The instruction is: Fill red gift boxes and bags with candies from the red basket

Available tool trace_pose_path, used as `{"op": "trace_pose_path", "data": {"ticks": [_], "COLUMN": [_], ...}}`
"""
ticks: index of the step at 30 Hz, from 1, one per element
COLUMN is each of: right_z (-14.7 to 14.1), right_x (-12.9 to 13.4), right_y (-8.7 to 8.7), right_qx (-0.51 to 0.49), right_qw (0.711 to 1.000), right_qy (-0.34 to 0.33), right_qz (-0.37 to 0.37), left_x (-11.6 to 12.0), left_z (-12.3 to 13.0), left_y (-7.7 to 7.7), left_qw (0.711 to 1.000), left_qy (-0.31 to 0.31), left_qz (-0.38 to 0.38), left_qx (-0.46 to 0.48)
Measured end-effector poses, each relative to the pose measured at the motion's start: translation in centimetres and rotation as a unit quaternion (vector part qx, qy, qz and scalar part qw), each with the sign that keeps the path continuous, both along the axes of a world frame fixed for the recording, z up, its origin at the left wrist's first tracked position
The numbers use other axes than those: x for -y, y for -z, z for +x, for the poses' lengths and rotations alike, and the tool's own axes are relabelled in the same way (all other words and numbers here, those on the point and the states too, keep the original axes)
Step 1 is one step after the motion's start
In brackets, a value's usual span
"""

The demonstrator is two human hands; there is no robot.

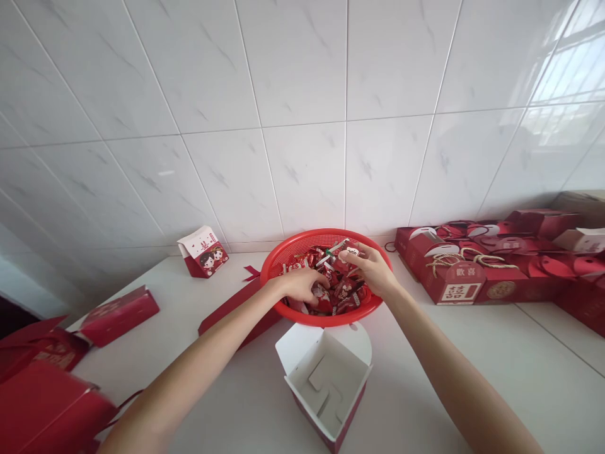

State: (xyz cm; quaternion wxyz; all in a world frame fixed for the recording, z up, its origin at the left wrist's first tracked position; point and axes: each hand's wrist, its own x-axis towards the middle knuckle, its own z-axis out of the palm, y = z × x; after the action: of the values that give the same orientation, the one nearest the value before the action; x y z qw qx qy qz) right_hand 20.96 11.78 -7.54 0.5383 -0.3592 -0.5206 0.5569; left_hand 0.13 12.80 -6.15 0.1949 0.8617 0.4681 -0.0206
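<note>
A red plastic basket (326, 320) with a perforated wall is full of wrapped candies (344, 291), mostly in red wrappers. My left hand (300, 285) reaches into its left side, fingers curled down among the candies, and what they grip is partly hidden. At the right side, above the pile, my right hand (371, 266) pinches a red and white wrapped candy (350, 253). A thin stick with a green tie lies close to those fingers. Just in front of the basket stands an open box (331, 372), white inside and red outside, with flaps folded outward and nothing in it.
At the right stand several red gift boxes (501, 287) with twine handles. A small red and white box (203, 252) is near the tiled wall (302, 170). A flat red box (236, 309) lies left of the basket, and more red boxes (118, 315) lie farther left.
</note>
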Motion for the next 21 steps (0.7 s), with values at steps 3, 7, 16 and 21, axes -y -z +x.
{"op": "trace_pose_path", "data": {"ticks": [3, 7, 16, 21], "right_z": [-0.1, -0.1, -0.1, -0.2], "right_x": [0.1, 0.4, 0.2, 0.5], "right_y": [-0.2, -0.4, -0.1, -0.5], "right_qx": [0.001, -0.024, -0.064, -0.071], "right_qw": [1.000, 1.000, 0.998, 0.997], "right_qy": [0.005, 0.012, 0.000, -0.006], "right_qz": [-0.005, -0.016, -0.011, -0.017], "left_x": [-0.7, -1.9, -1.3, -0.8], "left_z": [-0.7, -1.7, -1.1, -0.5], "left_y": [0.3, 0.6, 0.8, 0.5], "left_qw": [0.984, 0.926, 0.991, 0.995], "left_qy": [-0.060, -0.163, -0.036, -0.007], "left_qz": [0.154, 0.299, 0.113, 0.075], "left_qx": [0.060, 0.165, 0.061, -0.058]}}
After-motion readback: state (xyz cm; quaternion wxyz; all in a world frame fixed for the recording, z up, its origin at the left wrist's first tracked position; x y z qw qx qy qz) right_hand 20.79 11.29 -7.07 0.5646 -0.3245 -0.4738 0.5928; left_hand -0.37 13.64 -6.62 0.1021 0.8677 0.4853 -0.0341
